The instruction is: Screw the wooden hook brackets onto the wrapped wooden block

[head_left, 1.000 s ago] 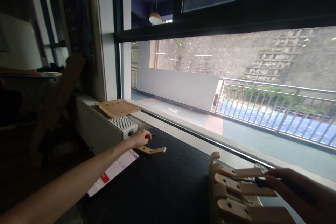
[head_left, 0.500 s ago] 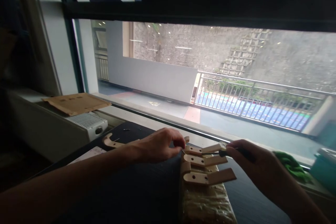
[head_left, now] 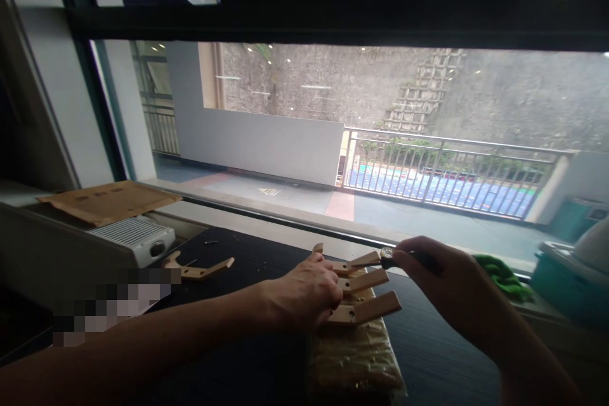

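Observation:
My right hand is wrapped around the dark handle of a screwdriver, which points left toward a row of wooden hooks. My left hand has its fingers curled over the left, rounded ends of the hooks, gripping there and hiding those ends. The nearest wooden hook shows dark holes and a flat arm angled up to the right. Behind it lies another wooden hook of the same shape. They rest on a long block wrapped in clear plastic. The screwdriver's tip is hidden.
A loose wooden hook lies on the dark table at left, near a small screw. A brown envelope sits on a white unit. A green cloth and teal bin stand at right by the window.
My left hand has moved toward me from a pinch near the farther hooks and now curls over the nearer ones. My right hand still holds the screwdriver. The view has shifted right.

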Demonstrator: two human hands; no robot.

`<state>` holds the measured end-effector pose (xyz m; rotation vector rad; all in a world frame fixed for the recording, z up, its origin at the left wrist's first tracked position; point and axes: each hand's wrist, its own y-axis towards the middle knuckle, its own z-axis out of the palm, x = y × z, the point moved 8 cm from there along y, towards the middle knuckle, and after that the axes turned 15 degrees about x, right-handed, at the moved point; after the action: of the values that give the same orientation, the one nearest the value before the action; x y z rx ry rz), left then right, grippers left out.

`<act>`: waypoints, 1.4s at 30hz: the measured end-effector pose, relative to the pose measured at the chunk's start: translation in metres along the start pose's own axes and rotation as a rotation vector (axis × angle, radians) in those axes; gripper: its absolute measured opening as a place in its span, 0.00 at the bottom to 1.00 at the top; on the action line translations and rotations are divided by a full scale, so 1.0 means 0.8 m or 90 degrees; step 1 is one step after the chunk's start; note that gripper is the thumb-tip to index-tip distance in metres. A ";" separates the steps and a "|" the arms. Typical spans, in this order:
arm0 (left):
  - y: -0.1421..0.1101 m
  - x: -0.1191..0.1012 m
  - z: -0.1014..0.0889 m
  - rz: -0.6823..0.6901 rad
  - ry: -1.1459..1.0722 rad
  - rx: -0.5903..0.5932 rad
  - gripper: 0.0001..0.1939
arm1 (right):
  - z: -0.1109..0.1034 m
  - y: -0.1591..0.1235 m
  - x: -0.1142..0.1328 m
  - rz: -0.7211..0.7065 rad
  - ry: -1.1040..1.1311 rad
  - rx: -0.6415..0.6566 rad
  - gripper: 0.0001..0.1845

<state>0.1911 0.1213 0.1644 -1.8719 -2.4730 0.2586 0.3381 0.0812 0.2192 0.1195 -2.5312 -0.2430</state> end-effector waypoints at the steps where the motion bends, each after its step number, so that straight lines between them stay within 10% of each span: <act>1: 0.000 0.000 0.001 -0.005 0.005 -0.002 0.05 | -0.001 0.000 0.000 0.001 0.002 0.001 0.14; 16: -0.008 0.013 0.029 -0.151 -0.115 -0.196 0.11 | 0.023 0.003 -0.005 0.012 -0.043 0.107 0.13; 42: -0.009 0.020 0.042 -0.141 -0.218 -0.233 0.17 | 0.069 0.017 0.034 -0.059 -0.002 0.189 0.08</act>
<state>0.1758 0.1312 0.1309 -1.7654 -3.1172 0.1351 0.2844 0.0991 0.1923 0.3523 -2.5524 0.0994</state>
